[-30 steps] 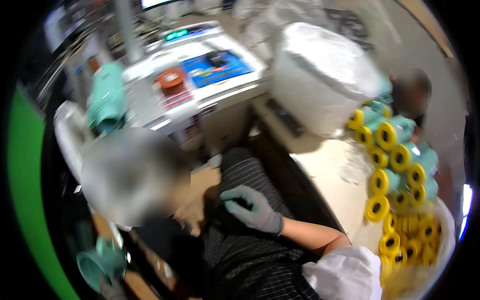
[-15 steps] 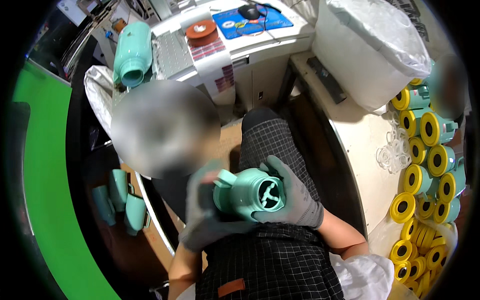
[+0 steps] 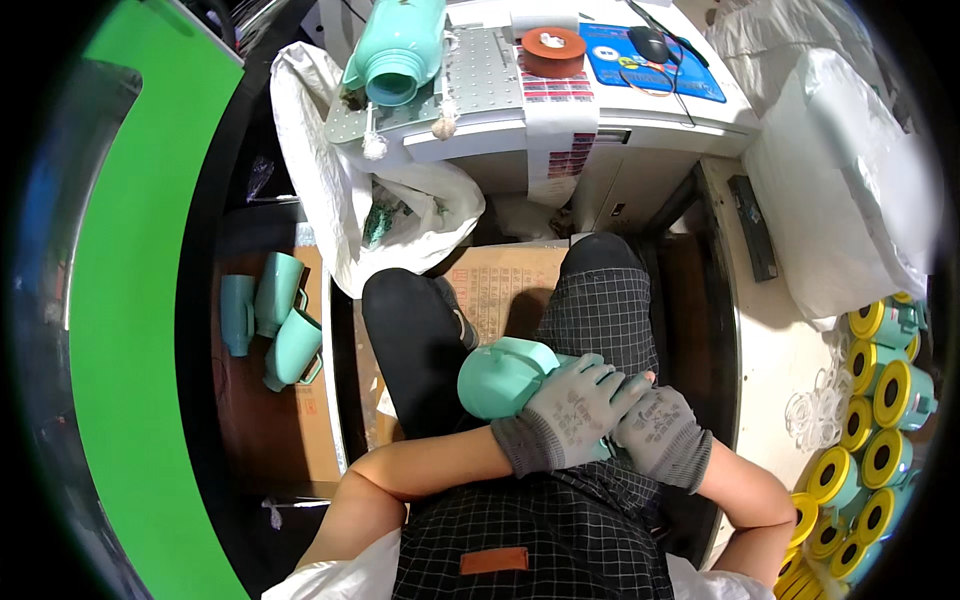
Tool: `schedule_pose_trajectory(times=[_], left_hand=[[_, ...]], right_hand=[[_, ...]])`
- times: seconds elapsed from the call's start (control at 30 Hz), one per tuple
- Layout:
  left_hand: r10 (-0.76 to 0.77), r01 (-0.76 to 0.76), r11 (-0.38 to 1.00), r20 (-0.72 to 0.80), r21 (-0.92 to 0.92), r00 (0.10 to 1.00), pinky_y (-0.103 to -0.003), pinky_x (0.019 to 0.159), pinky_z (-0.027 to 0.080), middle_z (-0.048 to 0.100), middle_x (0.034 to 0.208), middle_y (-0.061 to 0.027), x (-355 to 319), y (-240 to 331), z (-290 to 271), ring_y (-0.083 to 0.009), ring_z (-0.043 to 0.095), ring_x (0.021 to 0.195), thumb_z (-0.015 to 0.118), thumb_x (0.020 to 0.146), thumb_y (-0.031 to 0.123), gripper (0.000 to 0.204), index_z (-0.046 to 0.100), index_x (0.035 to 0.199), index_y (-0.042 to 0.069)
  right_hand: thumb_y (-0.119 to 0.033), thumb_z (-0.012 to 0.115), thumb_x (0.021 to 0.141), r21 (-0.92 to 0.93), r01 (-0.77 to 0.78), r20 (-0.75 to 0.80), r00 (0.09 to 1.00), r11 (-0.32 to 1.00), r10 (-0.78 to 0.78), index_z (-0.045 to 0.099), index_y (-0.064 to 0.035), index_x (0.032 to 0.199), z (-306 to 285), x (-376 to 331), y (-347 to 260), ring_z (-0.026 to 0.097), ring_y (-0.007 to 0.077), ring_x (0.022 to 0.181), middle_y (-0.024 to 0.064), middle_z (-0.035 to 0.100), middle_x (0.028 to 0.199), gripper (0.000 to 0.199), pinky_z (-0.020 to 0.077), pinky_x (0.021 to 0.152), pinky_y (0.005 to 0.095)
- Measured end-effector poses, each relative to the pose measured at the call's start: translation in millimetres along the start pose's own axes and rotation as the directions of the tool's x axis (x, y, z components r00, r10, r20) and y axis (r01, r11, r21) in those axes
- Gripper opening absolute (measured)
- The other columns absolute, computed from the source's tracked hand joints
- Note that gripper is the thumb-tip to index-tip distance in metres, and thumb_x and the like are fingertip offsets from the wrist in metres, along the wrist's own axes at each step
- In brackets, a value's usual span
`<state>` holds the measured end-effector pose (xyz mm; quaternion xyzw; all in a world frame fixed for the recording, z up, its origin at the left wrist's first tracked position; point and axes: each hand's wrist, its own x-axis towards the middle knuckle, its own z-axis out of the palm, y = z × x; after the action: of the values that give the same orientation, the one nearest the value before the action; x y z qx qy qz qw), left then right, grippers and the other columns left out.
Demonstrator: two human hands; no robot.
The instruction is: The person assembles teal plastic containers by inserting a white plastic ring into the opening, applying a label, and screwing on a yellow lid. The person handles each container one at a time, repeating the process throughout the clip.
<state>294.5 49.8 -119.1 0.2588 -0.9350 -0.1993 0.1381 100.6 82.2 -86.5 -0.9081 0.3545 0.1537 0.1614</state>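
A mint-green plastic jug body [image 3: 502, 378] lies sideways over my lap, its wide end toward the left. My left hand [image 3: 575, 412], in a grey work glove, is closed over the jug's neck side from above. Beside it my right hand [image 3: 660, 432], also gloved, presses against the neck end, its fingers bent and meeting the left hand's fingertips. Both hands cover the jug's mouth, so what is inside cannot be seen. Whether the right fingers also hold a small part is hidden.
A larger mint-green jug [image 3: 395, 55] lies on the perforated bench top, near an orange tape roll [image 3: 553, 52]. Green jug bodies [image 3: 293, 348] sit lower left. White rings [image 3: 822, 408] and several yellow-bottomed jugs [image 3: 886, 465] line the right table. A white sack [image 3: 335, 225] hangs ahead.
The jug has turned so its mouth, with a three-armed piece visible earlier, faces right and is hidden. My left hand has moved across onto the neck. The blurred shape ahead is gone.
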Motion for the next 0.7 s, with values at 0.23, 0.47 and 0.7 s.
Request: schedule_pose_trajectory(times=[0.23, 0.47, 0.7], left_hand=[[-0.467, 0.300, 0.801, -0.226, -0.519, 0.855, -0.035, 0.084, 0.060, 0.069, 0.109, -0.0104, -66, -60, -88, -0.0258, 0.073, 0.097, 0.094, 0.072, 0.031, 0.083, 0.051, 0.137, 0.003], [-0.157, 0.035, 0.935, -0.325, -0.354, 0.933, -0.050, 0.104, 0.050, 0.067, 0.123, -0.0157, -86, -12, -86, -0.0342, 0.067, 0.114, 0.091, 0.073, 0.036, 0.082, 0.055, 0.141, 0.008], [-0.139, 0.035, 0.952, -0.328, -0.304, 0.934, -0.050, 0.103, 0.053, 0.067, 0.124, -0.0157, -65, -25, -88, -0.0347, 0.068, 0.114, 0.092, 0.073, 0.041, 0.076, 0.059, 0.133, 0.007]], right_hand=[[-0.027, 0.063, 0.096, 0.486, 0.303, -0.867, 0.052, 0.820, 0.495, 0.066, -0.0045, 0.091, 7, -31, 12, 0.059, 0.0187, 0.065, 0.0079, 0.065, 0.082, 0.024, 0.0409, 0.058, 0.0280], [-0.011, 0.075, 0.090, 0.712, 0.405, -0.702, 0.438, 0.574, 0.562, 0.047, 0.0015, 0.152, -59, 174, -16, 0.064, 0.0236, 0.115, 0.0186, 0.052, 0.147, 0.069, 0.0565, 0.094, 0.0366], [-0.005, 0.070, 0.094, 0.788, 0.483, -0.598, 0.452, 0.383, 0.661, 0.056, -0.0011, 0.141, -22, 177, 15, 0.064, 0.0181, 0.112, 0.0130, 0.060, 0.133, 0.049, 0.0542, 0.095, 0.0336]])
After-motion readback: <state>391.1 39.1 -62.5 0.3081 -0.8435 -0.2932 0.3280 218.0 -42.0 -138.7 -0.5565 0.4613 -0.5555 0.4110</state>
